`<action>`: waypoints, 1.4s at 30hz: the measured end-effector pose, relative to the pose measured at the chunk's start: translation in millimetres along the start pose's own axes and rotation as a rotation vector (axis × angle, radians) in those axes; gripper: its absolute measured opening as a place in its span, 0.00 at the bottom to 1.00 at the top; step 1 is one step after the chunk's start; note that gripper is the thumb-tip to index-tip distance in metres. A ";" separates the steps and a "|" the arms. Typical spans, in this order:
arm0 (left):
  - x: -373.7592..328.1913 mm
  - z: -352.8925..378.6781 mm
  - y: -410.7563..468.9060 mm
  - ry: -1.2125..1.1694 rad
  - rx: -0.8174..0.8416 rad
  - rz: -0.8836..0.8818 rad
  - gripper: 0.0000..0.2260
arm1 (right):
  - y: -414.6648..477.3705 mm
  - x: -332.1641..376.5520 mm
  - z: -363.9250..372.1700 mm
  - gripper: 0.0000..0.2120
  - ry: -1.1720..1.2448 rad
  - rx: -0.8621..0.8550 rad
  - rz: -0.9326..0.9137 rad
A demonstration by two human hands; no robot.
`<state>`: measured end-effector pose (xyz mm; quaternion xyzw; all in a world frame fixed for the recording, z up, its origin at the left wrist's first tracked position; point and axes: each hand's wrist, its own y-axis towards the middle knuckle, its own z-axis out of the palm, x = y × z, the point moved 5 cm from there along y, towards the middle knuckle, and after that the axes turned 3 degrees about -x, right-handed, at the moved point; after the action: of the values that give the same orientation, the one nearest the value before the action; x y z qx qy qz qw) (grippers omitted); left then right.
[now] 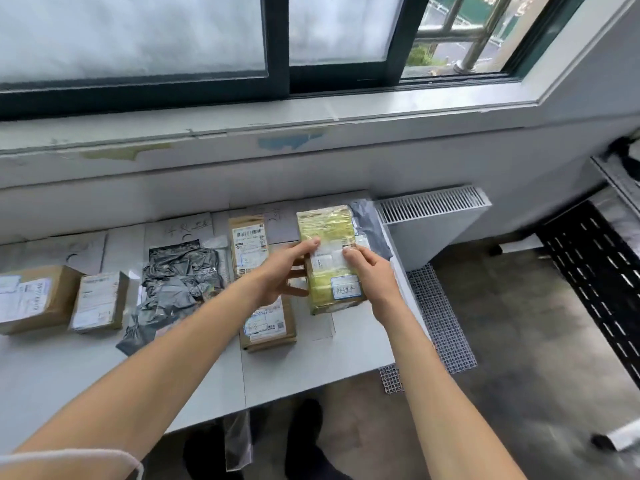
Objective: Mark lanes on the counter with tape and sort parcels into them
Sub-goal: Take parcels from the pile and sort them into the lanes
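Both hands grasp the yellow-wrapped parcel (327,225): the left hand (282,270) has its thumb on the top face and its fingers curled under the left edge, while the right hand (372,271) clasps the right edge, thumb on the white label. It lies lengthwise at the right end of the white counter (304,372), over a grey mailer bag (372,225); whether it rests on the surface I cannot tell. Just left, 2 kraft envelopes lie end to end, the far envelope (247,247) and the near envelope (268,323). Further left are a crumpled black plastic bag (180,271), a small cardboard box (98,301) and a larger cardboard box (33,296). A white radiator (433,220) stands beside the counter's right end
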<state>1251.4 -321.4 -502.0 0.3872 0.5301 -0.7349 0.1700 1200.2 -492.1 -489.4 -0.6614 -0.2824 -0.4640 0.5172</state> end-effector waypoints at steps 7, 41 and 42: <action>-3.4 34.2 18.8 -0.016 -0.019 0.014 0.25 | 9.1 -1.5 -28.7 0.07 0.047 -0.048 -0.008; 95.8 84.3 12.7 -0.038 0.020 -0.217 0.13 | -19.8 -86.7 -104.1 0.12 -0.184 -0.028 0.060; 96.2 82.8 16.2 -0.039 -0.005 -0.221 0.13 | -16.0 -88.5 -100.6 0.12 -0.190 -0.029 0.068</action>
<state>1168.1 -387.5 -573.2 0.3119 0.5680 -0.7552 0.0992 1118.0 -573.0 -559.4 -0.7189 -0.3010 -0.3854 0.4939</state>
